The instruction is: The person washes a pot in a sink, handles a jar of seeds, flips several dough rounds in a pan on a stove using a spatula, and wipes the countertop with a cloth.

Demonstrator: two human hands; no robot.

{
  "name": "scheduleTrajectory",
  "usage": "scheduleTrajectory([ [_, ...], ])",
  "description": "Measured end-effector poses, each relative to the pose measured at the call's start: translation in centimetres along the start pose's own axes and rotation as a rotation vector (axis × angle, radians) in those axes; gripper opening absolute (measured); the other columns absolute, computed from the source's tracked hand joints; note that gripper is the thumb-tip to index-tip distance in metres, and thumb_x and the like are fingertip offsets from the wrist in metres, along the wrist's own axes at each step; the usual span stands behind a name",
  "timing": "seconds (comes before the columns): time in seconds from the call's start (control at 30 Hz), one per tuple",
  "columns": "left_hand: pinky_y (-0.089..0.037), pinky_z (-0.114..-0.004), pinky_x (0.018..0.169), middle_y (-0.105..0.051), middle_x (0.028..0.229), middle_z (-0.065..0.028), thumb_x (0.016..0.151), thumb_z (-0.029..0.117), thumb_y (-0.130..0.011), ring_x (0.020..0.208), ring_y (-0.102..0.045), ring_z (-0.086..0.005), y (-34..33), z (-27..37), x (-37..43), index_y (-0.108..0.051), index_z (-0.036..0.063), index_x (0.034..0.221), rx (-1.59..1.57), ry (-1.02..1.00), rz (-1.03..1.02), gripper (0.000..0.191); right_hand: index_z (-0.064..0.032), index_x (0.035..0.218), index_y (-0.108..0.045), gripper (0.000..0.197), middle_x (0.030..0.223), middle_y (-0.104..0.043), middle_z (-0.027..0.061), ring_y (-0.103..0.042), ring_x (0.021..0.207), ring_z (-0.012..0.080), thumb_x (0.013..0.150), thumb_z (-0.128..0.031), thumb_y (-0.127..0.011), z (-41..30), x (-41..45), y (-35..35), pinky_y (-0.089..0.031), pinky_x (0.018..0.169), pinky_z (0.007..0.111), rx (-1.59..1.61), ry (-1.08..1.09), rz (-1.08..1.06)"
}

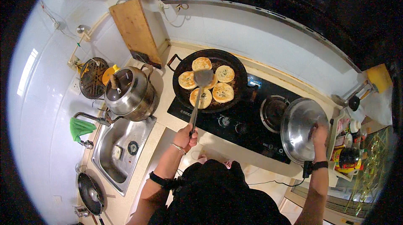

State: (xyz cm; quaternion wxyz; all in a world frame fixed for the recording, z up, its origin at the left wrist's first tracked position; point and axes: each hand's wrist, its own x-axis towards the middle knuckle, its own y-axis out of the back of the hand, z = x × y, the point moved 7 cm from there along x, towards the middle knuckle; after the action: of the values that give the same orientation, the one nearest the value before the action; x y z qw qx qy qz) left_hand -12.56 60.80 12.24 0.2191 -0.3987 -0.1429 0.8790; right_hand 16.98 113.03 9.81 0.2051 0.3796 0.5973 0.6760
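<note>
My left hand point(185, 137) is closed around the handle of a metal spatula point(198, 102). The spatula's blade lies over the middle of a large black pan point(243, 83) and partly hides one of several round browned flatbreads point(223, 92). Two flatbreads point(201, 64) beyond and beside the blade show golden patches, and others bear dark green flecks. Off to the right, my right hand point(319, 135) grips the top of a domed metal lid point(299, 124); the knob is hidden by the fingers. That lid overlaps the right end of the black gas stove point(239, 140).
A steel pot point(129, 99) stands left of the pan, behind a sink point(108, 165). A wooden board point(135, 29) leans in the corner. Beside the lid sits a rack of bottles point(344, 158). The range hood point(267, 10) overhangs the back; a frying pan point(88, 190) hangs at lower left.
</note>
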Motion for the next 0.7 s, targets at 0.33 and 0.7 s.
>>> scheduleTrajectory([
  [0.33,-0.029,-0.024,0.039,-0.04,0.054,-0.0007,0.089,0.032,-0.037,0.042,-0.033,-0.0114,3.9,2.0,-0.6,-0.046,0.0059,0.08,0.055,-0.098,0.266,0.029,0.0008,0.1,-0.055,0.032,0.091,-0.055,0.0187,-0.052,0.087,0.0352,0.07,-0.008,-0.061,-10.1,1.0,15.0,-0.042,0.076,0.039,0.112,-0.042,-0.012],
  [0.7,-0.032,-0.025,0.038,-0.044,0.056,-0.0014,0.089,0.033,-0.037,0.042,-0.038,-0.0113,3.5,2.2,0.7,-0.047,0.0058,0.078,0.084,-0.003,0.018,0.031,0.0007,0.102,-0.054,0.034,0.094,-0.055,0.0199,-0.052,0.088,0.0348,0.071,-0.011,-0.061,-24.6,2.8,19.9,-0.042,0.078,0.04,0.202,0.316,-0.04],
])
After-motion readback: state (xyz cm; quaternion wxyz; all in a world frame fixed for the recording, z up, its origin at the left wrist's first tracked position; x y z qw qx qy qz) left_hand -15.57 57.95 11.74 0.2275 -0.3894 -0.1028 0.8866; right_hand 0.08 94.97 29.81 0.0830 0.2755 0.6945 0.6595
